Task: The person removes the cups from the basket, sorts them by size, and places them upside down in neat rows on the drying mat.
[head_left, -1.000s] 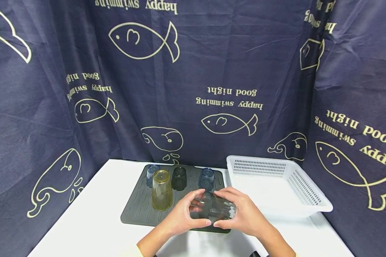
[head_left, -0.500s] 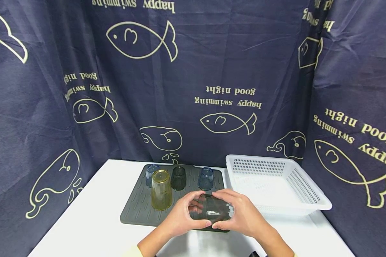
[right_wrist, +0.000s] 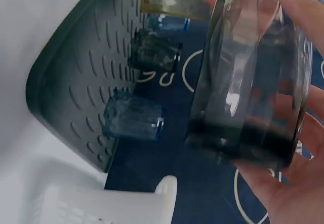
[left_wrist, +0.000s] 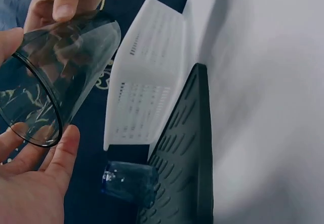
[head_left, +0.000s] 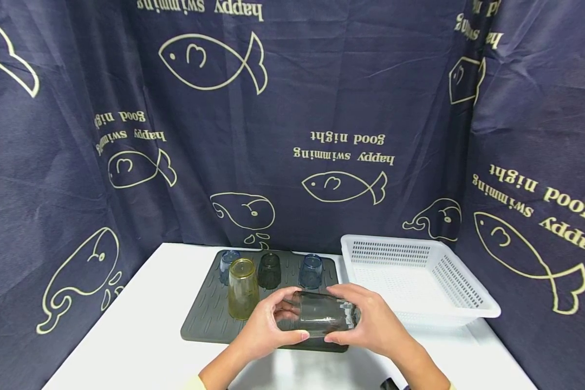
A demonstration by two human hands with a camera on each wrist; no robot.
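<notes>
A smoky grey drinking glass (head_left: 324, 315) lies sideways in the air between both hands, over the front of the dark drying mat (head_left: 205, 319). My left hand (head_left: 259, 331) holds its open end; in the left wrist view, the fingers and thumb sit around the rim (left_wrist: 56, 107). At the other end, my right hand (head_left: 381, 326) grips the glass near its base, thumb below and fingers above in the head view. The right wrist view shows the thick base (right_wrist: 238, 145) beside the right fingers and palm.
On the mat stand a tall yellow glass (head_left: 244, 295), a short dark glass (head_left: 270, 272) and two blue glasses, one at right (head_left: 311, 272) and one at back left (head_left: 226, 265). A white perforated basket (head_left: 485, 310) stands right of the mat. A dark blue curtain (head_left: 292, 108) surrounds the table.
My left hand has shifted slightly left, and the gap between the two thumbs has widened. More of the glass's side shows between the hands. The standing glasses and basket have stayed put.
</notes>
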